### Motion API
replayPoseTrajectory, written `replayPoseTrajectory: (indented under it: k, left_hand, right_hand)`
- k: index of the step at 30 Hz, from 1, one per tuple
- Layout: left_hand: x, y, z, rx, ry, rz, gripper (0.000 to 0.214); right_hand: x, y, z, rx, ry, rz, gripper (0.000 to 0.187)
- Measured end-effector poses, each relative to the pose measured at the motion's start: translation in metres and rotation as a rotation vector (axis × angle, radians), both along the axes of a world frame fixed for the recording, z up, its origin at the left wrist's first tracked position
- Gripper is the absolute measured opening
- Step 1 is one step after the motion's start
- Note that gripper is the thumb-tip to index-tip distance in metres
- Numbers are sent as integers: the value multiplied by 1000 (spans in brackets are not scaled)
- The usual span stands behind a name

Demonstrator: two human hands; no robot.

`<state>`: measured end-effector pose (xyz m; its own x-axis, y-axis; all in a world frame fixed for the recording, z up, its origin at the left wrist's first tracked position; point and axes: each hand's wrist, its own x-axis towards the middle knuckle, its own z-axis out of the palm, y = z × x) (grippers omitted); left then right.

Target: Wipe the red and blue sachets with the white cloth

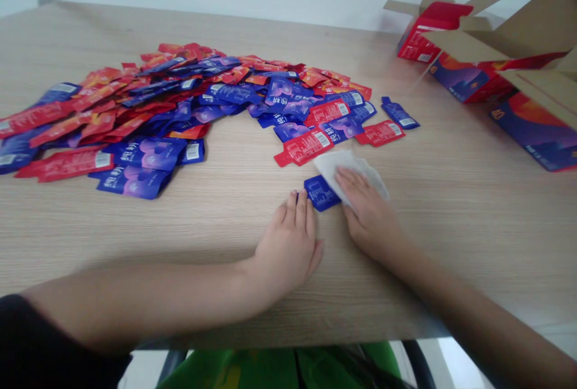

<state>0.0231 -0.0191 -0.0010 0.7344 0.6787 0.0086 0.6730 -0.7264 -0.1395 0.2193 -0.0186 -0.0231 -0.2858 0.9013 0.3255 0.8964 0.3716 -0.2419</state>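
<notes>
A blue sachet (321,193) lies flat on the table in front of me, its printed side up. My left hand (291,235) rests on its left end, fingers stretched out and laid flat. On its right part sits a white tissue (332,163), under the fingers of my right hand (367,208). These fingers press the tissue down on the sachet and hide that end of it. Just beyond the tissue lies a red sachet (304,147), with another red sachet (381,133) to its right.
A long heap of red and blue sachets (148,97) spreads over the left and middle of the wooden table (216,220). One blue sachet (400,113) lies apart on the right. Open cardboard boxes (478,79) stand at the back right, flaps up. The table's front edge is close to me.
</notes>
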Motion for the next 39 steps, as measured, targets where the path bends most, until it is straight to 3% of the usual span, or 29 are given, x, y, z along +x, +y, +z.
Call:
replayPoseTrajectory:
  k: [2, 4, 9, 11, 16, 18, 20, 23, 25, 32, 34, 37, 39]
  left_hand:
    - [0, 0, 0, -4, 2, -3, 64]
    - [0, -1, 0, -10, 3, 1, 64]
    - [1, 0, 1, -33, -7, 12, 61]
    - [1, 0, 1, -31, -14, 9, 61]
    - [0, 0, 0, -16, -7, 0, 62]
    - [0, 0, 0, -15, -5, 5, 62]
    - [1, 0, 0, -18, -10, 9, 62]
    - [1, 1, 1, -30, -17, 6, 61]
    - [1, 1, 2, -31, -21, 4, 61]
    - [0, 1, 0, -21, -13, 5, 62]
    - [0, 1, 0, -20, -17, 4, 61]
    - [0, 1, 1, -40, -22, 5, 61]
    - [0, 1, 1, -50, -22, 5, 61]
  right_hand:
    - [14, 4, -2, 16, 19, -121, 57]
    - [14, 3, -5, 40, 21, -129, 59]
    - [-23, -10, -4, 19, -63, 214, 60]
    - [-22, -9, -1, -3, -65, 245, 60]
    - [19, 8, -2, 17, 29, -94, 57]
    - [21, 8, -5, 38, 24, -147, 58]
    - [7, 2, -7, 44, -10, -59, 60]
    - [-17, -7, -5, 18, -57, 187, 61]
    - [-20, -8, -2, -13, -58, 272, 61]
    - [20, 7, -5, 23, 4, -94, 62]
    - [11, 1, -6, 35, -27, -13, 61]
    - [-11, -5, -2, 7, -48, 226, 60]
    - [-15, 1, 2, -19, -13, 270, 59]
